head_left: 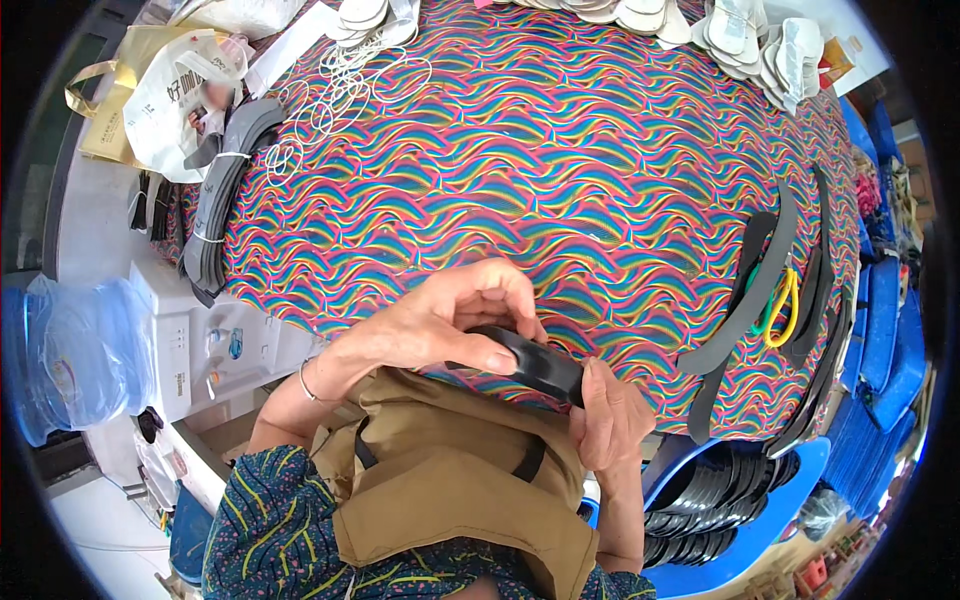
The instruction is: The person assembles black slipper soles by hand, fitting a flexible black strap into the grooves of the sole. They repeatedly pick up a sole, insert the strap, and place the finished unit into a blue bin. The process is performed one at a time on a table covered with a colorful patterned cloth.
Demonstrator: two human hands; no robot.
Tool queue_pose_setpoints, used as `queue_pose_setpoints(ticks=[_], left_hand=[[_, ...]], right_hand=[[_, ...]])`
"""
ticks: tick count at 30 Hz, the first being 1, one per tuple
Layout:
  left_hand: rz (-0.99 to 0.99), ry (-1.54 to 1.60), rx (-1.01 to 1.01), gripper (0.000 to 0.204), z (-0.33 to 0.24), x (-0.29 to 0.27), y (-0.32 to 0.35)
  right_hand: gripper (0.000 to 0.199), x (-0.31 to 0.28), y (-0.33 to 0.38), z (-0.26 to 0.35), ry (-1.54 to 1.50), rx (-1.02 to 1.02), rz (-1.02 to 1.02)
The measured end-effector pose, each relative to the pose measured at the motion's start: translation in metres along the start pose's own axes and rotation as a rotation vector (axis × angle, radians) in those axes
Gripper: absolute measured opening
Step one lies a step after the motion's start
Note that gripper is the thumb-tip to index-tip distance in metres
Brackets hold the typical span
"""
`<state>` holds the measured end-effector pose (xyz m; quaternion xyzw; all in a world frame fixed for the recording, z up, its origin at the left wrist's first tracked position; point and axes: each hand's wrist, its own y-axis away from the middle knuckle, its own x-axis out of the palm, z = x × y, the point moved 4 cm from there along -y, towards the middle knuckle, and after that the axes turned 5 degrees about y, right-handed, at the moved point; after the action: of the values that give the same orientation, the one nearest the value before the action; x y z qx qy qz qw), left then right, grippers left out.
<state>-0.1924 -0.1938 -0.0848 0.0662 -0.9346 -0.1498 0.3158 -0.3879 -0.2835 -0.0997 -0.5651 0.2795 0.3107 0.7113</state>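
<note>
Close in front of my body, above the near edge of the patterned table, both hands hold a glossy black curved strip (548, 372). My left hand (455, 318) has its thumb pressed along the strip's top, with the fingers curled behind it. At the strip's other end, my right hand (612, 412) pinches it between thumb and fingers. The ends of the strip are partly hidden by my hands, and its exact kind is unclear.
Dark flat strips (740, 310) lie at the right by scissors with a yellow handle (783, 310). At the left are a tied bundle of grey strips (222, 200) and loose white cord (335, 95). A blue bin (810, 470) holds black pieces. White flat pieces (735, 35) line the far edge.
</note>
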Motion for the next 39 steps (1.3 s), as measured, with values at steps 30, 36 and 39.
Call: queue_pose_setpoints(ticks=[30,36,39], left_hand=[[-0.074,-0.594,0.092,0.052,0.002,0.034,0.005],[-0.057,-0.607,0.14,0.056,0.008,0.028,0.006],[-0.052,-0.576,0.18,0.06,0.012,0.018,0.009]], right_hand=[[0.025,-0.019,0.03,-0.028,-1.43,1.341,0.659],[0.017,-0.016,0.015,-0.031,-1.329,1.299,0.626],[0.014,-0.052,-0.013,-0.026,-0.81,0.659,0.429]])
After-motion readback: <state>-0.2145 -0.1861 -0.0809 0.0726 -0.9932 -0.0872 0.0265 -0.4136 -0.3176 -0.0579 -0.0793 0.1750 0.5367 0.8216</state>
